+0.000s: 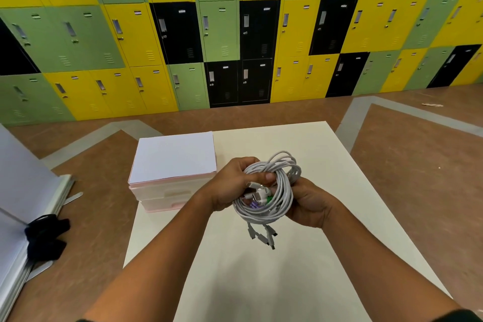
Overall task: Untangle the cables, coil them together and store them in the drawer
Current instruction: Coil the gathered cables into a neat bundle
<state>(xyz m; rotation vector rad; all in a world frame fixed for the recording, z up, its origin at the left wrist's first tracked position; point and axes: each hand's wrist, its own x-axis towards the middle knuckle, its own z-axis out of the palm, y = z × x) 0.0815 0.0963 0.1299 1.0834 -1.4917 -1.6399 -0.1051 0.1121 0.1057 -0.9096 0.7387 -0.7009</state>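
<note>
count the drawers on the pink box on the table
2: an upper drawer and a lower drawer, stacked in the pink box on the table; the lower one is partly hidden.

Hands: two, namely left hand [232,185] and right hand [311,204].
Coiled bundle of white cables [283,191]: one; strand count within not determinable.
Desktop drawer unit [162,195]: one.
Table [261,282]: one.
Black fabric item [45,235]: one.
Locker doors [125,34]: dozens.
</note>
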